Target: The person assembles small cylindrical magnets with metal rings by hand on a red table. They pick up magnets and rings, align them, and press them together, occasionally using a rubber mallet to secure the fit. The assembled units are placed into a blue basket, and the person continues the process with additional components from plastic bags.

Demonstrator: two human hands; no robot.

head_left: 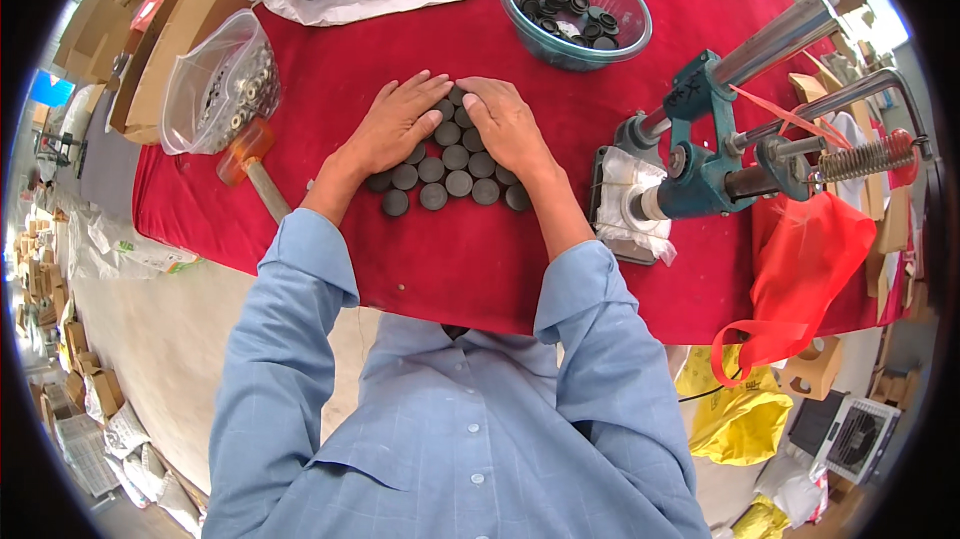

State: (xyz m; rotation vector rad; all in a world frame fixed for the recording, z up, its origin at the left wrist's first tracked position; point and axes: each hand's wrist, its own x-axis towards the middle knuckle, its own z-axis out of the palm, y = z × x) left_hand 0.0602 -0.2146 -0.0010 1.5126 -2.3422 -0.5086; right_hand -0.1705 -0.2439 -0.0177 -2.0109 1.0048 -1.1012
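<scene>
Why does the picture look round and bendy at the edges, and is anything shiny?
Head view: the fisheye lens curves the red table edge and leaves black corners; the left hand, right hand and dark round discs sit sharp in the middle; daylight glints on the press's metal handle and the glass bowl; the rim boxes look squeezed.

One bowl (pixel 575 11), two bags (pixel 215 84).

Red-covered table (pixel 420 259), pale floor (pixel 160 339), daylight
</scene>
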